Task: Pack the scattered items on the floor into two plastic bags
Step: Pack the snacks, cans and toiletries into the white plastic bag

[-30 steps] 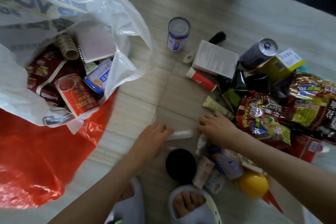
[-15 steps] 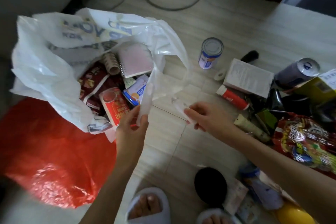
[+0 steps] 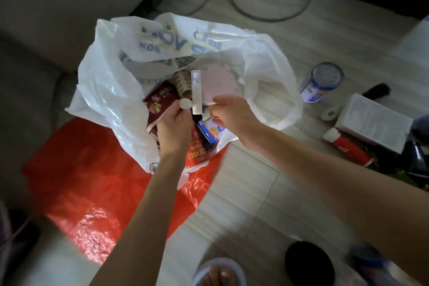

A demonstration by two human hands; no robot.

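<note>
The white plastic bag (image 3: pixel 111 90) lies open on the floor (image 3: pixel 290 37) at the middle left, resting partly on the flat red plastic bag (image 3: pixel 92 193). A second ago both hands were down among the scattered items near the person's feet; now both have come up and across to hover over the mouth of the white bag. That suggests two more small things are about to drop in, while the pile at the right remains to be packed.

The left hand (image 3: pixel 173 130) reaches in from the near side, its grip clamped on a small item with a round white cap (image 3: pixel 185 103) showing at the fingertips. A slim white tube (image 3: pixel 196 90) stands upright just right of that cap; it seems to belong to the left hand's hold, though I cannot tell for sure. The right hand (image 3: pixel 232 116) comes in from the right with its fingers curled together, apparently pinching something thin and pale; what it is stays too small to tell.

Already inside the bag are a dark red snack packet (image 3: pixel 157 102), a red cup (image 3: pixel 196 148) and a pink notebook (image 3: pixel 220 81). Still out on the floor at the far right are a blue and white can (image 3: pixel 321 83), a white box (image 3: pixel 371 123) and a red and white tube (image 3: pixel 346 146). The red bag looks unfilled so far.
</note>
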